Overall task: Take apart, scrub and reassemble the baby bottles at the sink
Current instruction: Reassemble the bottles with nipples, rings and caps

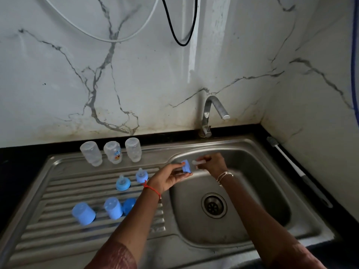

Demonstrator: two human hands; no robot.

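Note:
Over the left rim of the sink basin (272,191), my left hand (171,177) holds a blue screw ring (186,166) between thumb and fingers. Just to its right, my right hand (211,163) pinches a clear teat (198,162), a small gap apart from the ring. Three clear bottle bodies (112,152) stand upside down at the back of the draining board (58,191). Two blue rings with teats (123,183) sit in the middle of the board. Three blue caps (84,213) stand nearer the front.
A steel tap (211,111) rises behind the basin, with no water visible from it. The drain (214,205) lies at the basin's bottom. A bottle brush (295,167) lies along the right counter edge by the wall. Cables hang on the marble wall above.

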